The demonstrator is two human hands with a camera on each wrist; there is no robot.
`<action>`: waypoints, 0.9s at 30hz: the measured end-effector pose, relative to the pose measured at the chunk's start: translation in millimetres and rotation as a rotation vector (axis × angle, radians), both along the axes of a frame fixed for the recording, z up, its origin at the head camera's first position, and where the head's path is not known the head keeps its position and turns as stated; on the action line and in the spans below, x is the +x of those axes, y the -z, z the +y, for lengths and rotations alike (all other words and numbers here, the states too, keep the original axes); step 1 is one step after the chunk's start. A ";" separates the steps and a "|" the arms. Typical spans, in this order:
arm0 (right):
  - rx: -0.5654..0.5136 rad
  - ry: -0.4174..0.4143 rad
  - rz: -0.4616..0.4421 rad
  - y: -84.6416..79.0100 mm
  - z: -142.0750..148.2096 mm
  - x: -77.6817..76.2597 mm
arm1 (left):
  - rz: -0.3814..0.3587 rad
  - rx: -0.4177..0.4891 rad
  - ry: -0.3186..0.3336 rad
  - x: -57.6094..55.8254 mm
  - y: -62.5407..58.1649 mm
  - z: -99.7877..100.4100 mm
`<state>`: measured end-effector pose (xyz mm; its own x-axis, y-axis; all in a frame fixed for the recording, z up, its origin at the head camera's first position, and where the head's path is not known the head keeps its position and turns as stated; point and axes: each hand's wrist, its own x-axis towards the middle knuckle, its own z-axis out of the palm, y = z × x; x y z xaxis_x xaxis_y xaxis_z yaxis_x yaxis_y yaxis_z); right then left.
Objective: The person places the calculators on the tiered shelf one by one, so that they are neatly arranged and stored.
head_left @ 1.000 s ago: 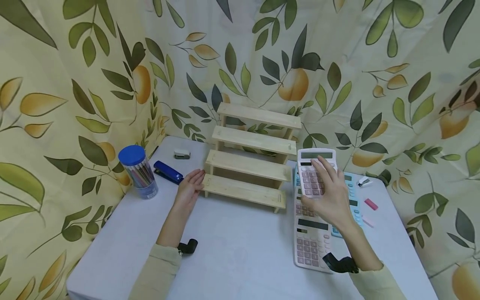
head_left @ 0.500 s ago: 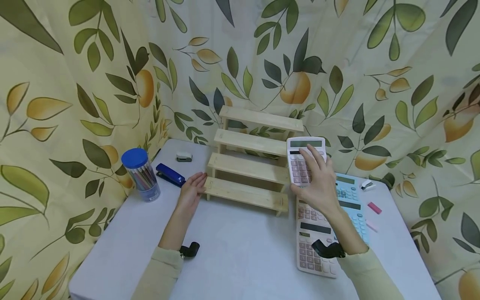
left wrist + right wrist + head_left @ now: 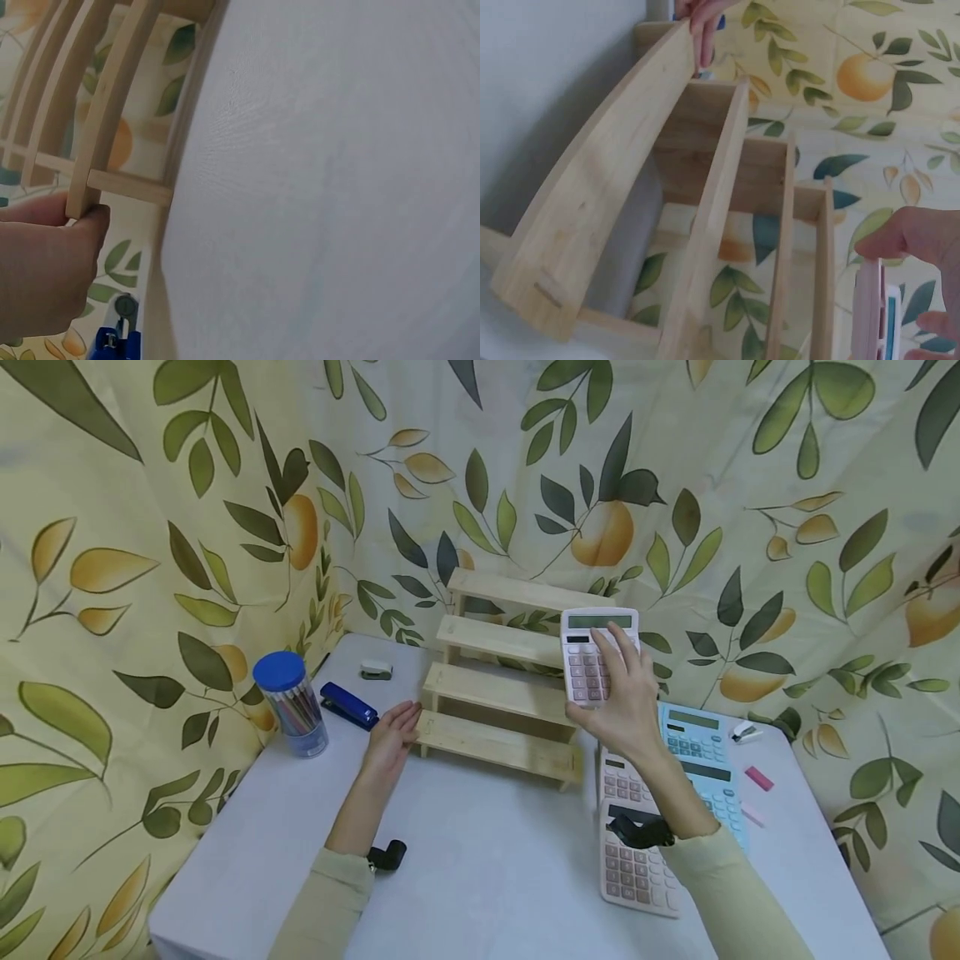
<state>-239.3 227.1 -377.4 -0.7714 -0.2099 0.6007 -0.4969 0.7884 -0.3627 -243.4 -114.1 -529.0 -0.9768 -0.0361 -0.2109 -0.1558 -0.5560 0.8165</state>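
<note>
A small pink calculator (image 3: 583,670) is held up in my right hand (image 3: 628,702), its screen end pointing away from me. It stands in front of the right end of a four-step wooden display rack (image 3: 498,743). The right wrist view shows the calculator (image 3: 866,311) edge-on beside the rack, with the thumb at its edge. My left hand (image 3: 392,739) pinches the left end of the rack's lowest step. In the left wrist view, thumb and fingers (image 3: 91,229) lie on either side of that step's end (image 3: 84,187). All the visible steps are bare.
Larger pink calculators (image 3: 637,868) and blue calculators (image 3: 708,768) lie at the right, partly under my right arm. Beyond them are a white stapler (image 3: 746,732) and a pink eraser (image 3: 759,778). At left stand a pencil jar (image 3: 292,706), a blue stapler (image 3: 348,705) and a small white stapler (image 3: 376,670).
My right hand has lifted the pink calculator off the other calculators and carried it left and up towards the rack. My left hand has stayed on the rack's end.
</note>
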 end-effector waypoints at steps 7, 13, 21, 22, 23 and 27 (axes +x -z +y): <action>-0.043 0.001 0.005 -7.7 -15.4 -11.6 | 0.002 -0.018 -0.001 -1.1 -0.4 1.3; -0.045 0.033 -0.018 -16.5 -34.0 -27.8 | 0.005 -0.022 -0.012 -1.9 0.7 3.0; -0.048 0.042 -0.024 -27.2 -61.6 -50.0 | 0.013 -0.018 -0.017 0.0 1.0 4.0; -0.051 0.042 -0.033 -28.3 -65.0 -52.3 | 0.008 -0.020 -0.016 0.4 1.3 4.1; -0.053 0.047 -0.046 -29.8 -68.6 -54.3 | 0.008 -0.018 -0.013 0.4 1.6 4.2; -0.043 0.061 -0.108 -36.0 -83.2 -64.9 | 0.020 -0.028 -0.011 0.2 1.4 3.7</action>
